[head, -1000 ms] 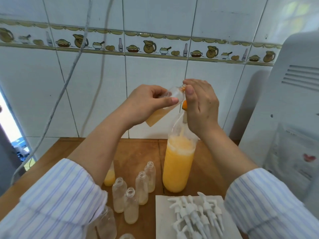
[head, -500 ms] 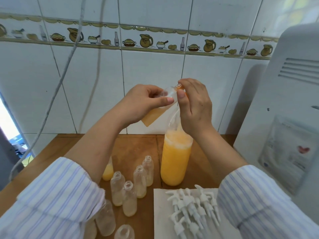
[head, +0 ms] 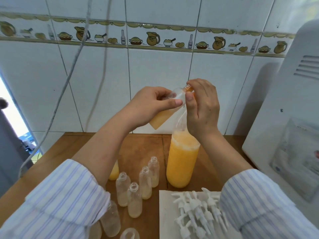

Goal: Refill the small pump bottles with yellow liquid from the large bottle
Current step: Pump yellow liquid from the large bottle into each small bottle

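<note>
bright daylight from left | soft shadows | wide-angle edge distortion | slight blur

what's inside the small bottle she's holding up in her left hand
The tilted small bottle in the left hand holds yellow liquid pooled at its lower end. Fingers cover its middle, and the right hand hides its mouth.

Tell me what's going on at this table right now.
A person is filling small bottles with yellow liquid. The left hand holds a small bottle, tilted and partly full, above the table. The right hand grips the neck of the large bottle, which stands upright on the wooden table. Several open small bottles stand in front, mostly near empty, and a heap of white pump heads lies on a white sheet.
</note>
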